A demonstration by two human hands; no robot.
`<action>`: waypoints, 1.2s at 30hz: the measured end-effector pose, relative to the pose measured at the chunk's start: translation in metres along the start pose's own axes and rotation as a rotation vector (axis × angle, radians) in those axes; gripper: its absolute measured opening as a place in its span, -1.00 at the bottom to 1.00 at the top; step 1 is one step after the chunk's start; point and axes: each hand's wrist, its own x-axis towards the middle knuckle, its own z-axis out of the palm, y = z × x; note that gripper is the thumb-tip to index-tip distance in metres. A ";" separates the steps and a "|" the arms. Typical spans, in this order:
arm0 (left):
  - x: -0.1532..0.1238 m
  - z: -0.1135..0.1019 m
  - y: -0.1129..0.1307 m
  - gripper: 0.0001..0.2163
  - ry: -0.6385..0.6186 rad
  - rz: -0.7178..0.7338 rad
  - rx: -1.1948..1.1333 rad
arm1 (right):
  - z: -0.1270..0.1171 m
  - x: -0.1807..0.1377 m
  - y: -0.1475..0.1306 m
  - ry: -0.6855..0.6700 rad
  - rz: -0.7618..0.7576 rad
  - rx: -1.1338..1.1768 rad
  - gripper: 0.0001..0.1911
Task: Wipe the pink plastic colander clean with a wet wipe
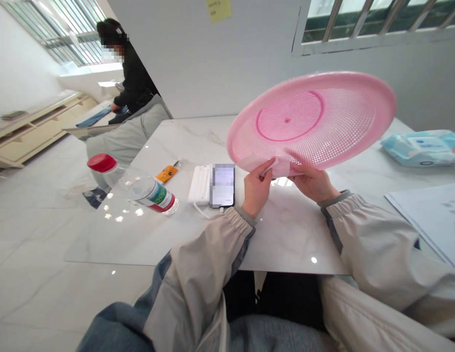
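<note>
A round pink plastic mesh basket (344, 115) is tilted up above the table, its inside facing me. My right hand (312, 183) grips its near rim, thumb on the inner side and fingers underneath. My left hand (257, 189) is closed on a thin white wipe (281, 166), which lies over the same part of the rim, just left of my right hand. The fingertips behind the rim are hidden. Left of my left hand lies a phone (223, 186) with a lit screen, leaning against a white power bank (200, 185).
A clear bottle with a red cap (102, 163) stands on the left of the marble-look table (286, 234), near an orange object (166, 174). At right are a blue wipes pack (423, 147) and paper sheets (432, 215). Another person (134, 78) sits at the far left.
</note>
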 end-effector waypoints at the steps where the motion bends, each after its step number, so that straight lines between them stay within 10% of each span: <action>1: 0.000 0.000 0.000 -0.63 -0.006 -0.007 -0.024 | -0.001 0.000 0.001 0.005 -0.007 0.005 -0.42; 18: -0.005 0.002 0.010 -0.63 -0.087 -0.083 -0.188 | 0.004 -0.001 -0.004 0.035 0.019 0.029 -0.58; 29: -0.007 -0.004 0.008 -0.61 -0.106 0.046 0.102 | -0.026 0.009 -0.012 0.465 -0.250 -0.062 -0.75; 36: -0.007 -0.006 0.010 -0.58 -0.008 0.053 0.228 | -0.019 0.008 -0.006 0.421 -0.180 -0.044 -0.65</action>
